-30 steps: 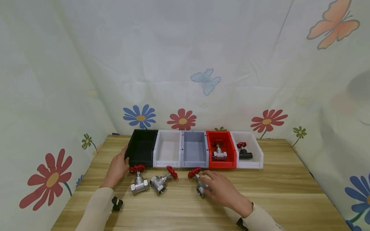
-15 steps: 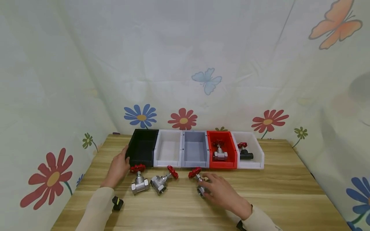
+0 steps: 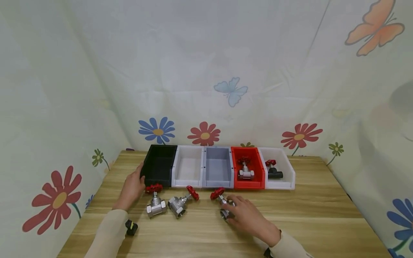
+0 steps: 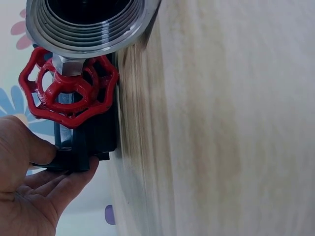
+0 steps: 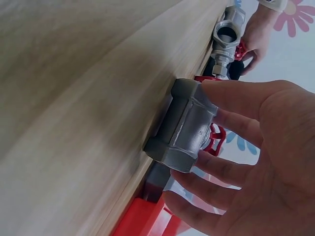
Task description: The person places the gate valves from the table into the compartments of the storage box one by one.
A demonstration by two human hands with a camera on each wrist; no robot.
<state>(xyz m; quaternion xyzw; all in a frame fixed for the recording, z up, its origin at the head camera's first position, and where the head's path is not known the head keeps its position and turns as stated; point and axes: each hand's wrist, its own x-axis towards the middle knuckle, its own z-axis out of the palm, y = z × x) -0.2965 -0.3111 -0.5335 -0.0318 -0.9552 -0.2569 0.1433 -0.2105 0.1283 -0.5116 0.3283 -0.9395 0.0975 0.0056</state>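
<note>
My left hand (image 3: 130, 188) grips the left side wall of the black bin (image 3: 158, 170), with thumb and fingers on either side of its edge in the left wrist view. My right hand (image 3: 250, 216) holds a steel valve (image 5: 181, 127) with a red handwheel (image 3: 217, 193), lying on the table. Thumb and fingertips lie at opposite ends of its hexagonal body in the right wrist view; the fingers partly hide it from the head camera. Two more red-wheeled valves lie left of it: an upright one (image 3: 156, 207) by the black bin and a slanted one (image 3: 177, 206).
Right of the black bin stand a white bin (image 3: 188, 166), a grey-blue bin (image 3: 218, 166), a red bin (image 3: 248, 184) holding a valve (image 3: 246, 173) and another white bin (image 3: 287, 179) with a black-bodied valve (image 3: 274, 173). A flowered cloth (image 3: 193, 71) rises behind the wooden table (image 3: 193, 236).
The fingers of my right hand have settled slightly closer round the valve, which stays in place. My left hand stays on the black bin. The head view has shifted very slightly.
</note>
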